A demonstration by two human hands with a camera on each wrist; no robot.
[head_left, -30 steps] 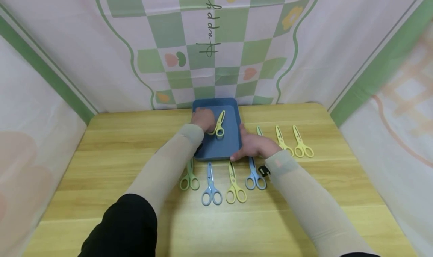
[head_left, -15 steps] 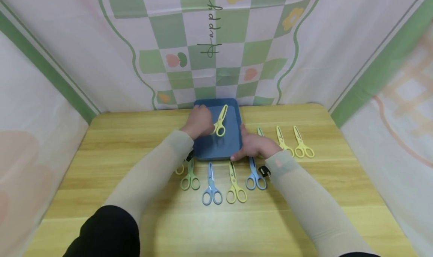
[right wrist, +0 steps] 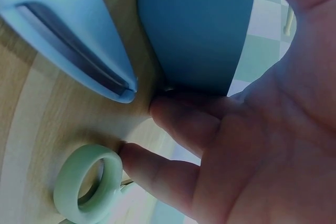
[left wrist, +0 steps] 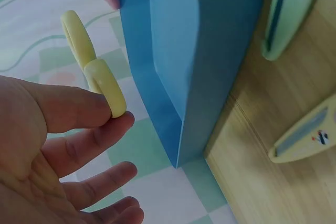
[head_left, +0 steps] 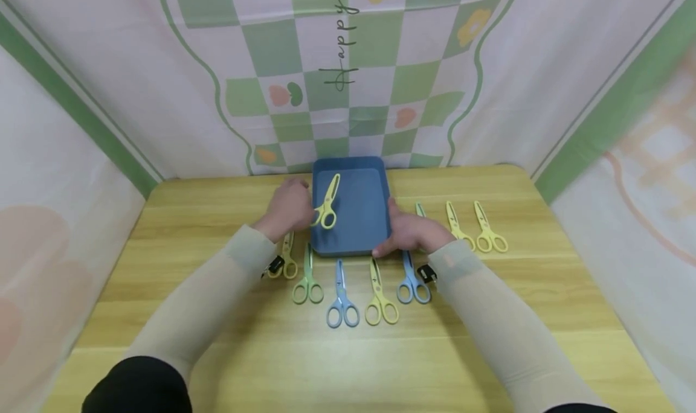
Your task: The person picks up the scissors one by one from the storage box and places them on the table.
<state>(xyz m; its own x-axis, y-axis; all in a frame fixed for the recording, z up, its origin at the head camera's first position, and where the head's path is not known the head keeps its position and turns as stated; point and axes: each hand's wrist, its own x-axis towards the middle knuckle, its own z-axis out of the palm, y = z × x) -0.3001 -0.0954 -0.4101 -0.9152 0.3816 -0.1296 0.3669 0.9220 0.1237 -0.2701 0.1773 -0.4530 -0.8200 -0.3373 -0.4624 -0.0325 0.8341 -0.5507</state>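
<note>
My left hand pinches a pair of yellow scissors by a handle loop, thumb against index finger. In the left wrist view its other fingers stand apart from the yellow handles. The blades point away, over the left part of a blue tray. On the tray's near right corner rests my right hand, thumb and fingers spread along the outer walls. In the right wrist view its fingertips touch the tray wall low down, next to a pale green scissors handle.
Several scissors fan around the tray: yellow and green at left, blue, yellow and blue in front, green and two yellow pairs at right. A printed curtain hangs behind.
My left hand has carried the yellow scissors leftward, from above the tray's middle to its left side. Another yellow pair on the table has come into view beneath that wrist. My right hand stays put.
</note>
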